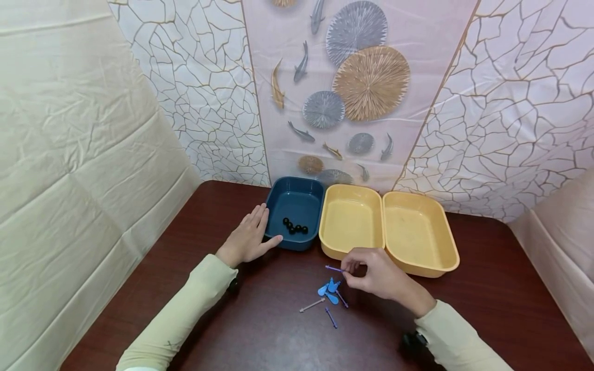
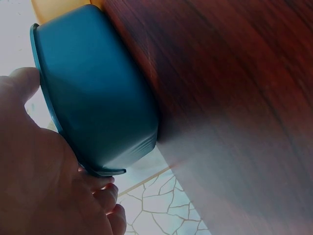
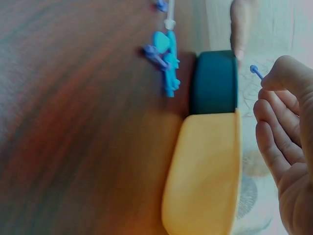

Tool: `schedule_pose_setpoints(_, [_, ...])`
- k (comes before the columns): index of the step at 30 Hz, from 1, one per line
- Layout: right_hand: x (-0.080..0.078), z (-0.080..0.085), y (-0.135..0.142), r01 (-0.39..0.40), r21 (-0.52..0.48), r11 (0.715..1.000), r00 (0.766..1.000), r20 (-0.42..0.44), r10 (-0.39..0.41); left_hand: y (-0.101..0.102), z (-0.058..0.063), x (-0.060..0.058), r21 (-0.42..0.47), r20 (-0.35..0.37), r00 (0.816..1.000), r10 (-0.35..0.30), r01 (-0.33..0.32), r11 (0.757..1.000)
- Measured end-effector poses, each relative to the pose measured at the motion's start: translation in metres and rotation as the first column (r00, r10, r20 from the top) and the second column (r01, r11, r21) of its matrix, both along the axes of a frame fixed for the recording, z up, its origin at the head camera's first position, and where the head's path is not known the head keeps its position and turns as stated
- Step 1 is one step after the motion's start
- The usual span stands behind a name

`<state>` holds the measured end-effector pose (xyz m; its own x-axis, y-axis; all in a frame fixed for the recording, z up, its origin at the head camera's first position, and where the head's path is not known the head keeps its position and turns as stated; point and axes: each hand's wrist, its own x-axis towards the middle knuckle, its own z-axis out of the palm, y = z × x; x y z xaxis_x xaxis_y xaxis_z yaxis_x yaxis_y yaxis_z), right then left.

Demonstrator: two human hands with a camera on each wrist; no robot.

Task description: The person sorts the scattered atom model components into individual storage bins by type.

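Note:
My left hand [image 1: 248, 237] rests on the near left rim of the dark blue tray [image 1: 293, 246], fingers straight and thumb along its front edge. Several black balls [image 1: 291, 226] lie inside that tray. Between thumb and fingertips my right hand [image 1: 378, 273] pinches a thin purple stick [image 1: 333, 268] with a small knob at its end. It hangs above the table, in front of the yellow trays. Just below lie several blue teardrop pieces [image 1: 331, 298], two more purple sticks [image 1: 331, 318] and a pale grey stick [image 1: 312, 305].
To the right of the blue tray stand a yellow tray [image 1: 351, 221] and, touching it, a second yellow tray [image 1: 417, 232]. All sit on a dark red-brown table [image 1: 260, 330]. A patterned cloth [image 1: 223, 93] hangs behind, with a beige cloth [image 1: 93, 154] at the left.

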<state>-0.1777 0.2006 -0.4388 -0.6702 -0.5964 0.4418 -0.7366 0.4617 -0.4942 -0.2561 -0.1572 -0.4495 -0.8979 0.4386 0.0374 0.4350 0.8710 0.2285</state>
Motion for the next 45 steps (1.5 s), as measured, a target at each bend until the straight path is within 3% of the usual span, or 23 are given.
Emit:
schedule_pose_setpoints(9, [-0.012, 0.019, 0.014, 0.035, -0.050, 0.998, 0.995, -0.094, -0.039, 0.001, -0.001, -0.002, -0.005, 0.006, 1.000, 0.002, -0.002, 1.000])
schedule_pose_setpoints(17, [-0.026, 0.039, 0.027, 0.149, -0.033, 0.988, 0.979, -0.138, -0.152, 0.001, 0.001, -0.001, 0.002, -0.006, 1.000, 0.001, -0.001, 1.000])
schedule_pose_setpoints(22, [-0.039, 0.044, 0.033, 0.207, -0.026, 0.978, 0.969, -0.136, -0.208, 0.000, -0.001, -0.002, -0.001, 0.005, 1.000, 0.003, -0.002, 1.000])
schedule_pose_setpoints(27, [-0.055, 0.042, 0.035, 0.253, -0.020, 0.967, 0.960, -0.120, -0.253, 0.000, -0.001, -0.001, 0.002, 0.002, 1.000, 0.002, -0.002, 1.000])
schedule_pose_setpoints(35, [-0.079, 0.032, 0.032, 0.293, -0.010, 0.956, 0.956, -0.026, -0.293, 0.001, -0.003, -0.002, 0.001, 0.005, 1.000, 0.003, -0.003, 1.000])
schedule_pose_setpoints(45, [-0.114, 0.002, 0.028, 0.279, 0.099, 0.955, 0.954, 0.085, -0.288, 0.001, -0.005, -0.003, 0.020, -0.001, 1.000, -0.005, 0.005, 1.000])
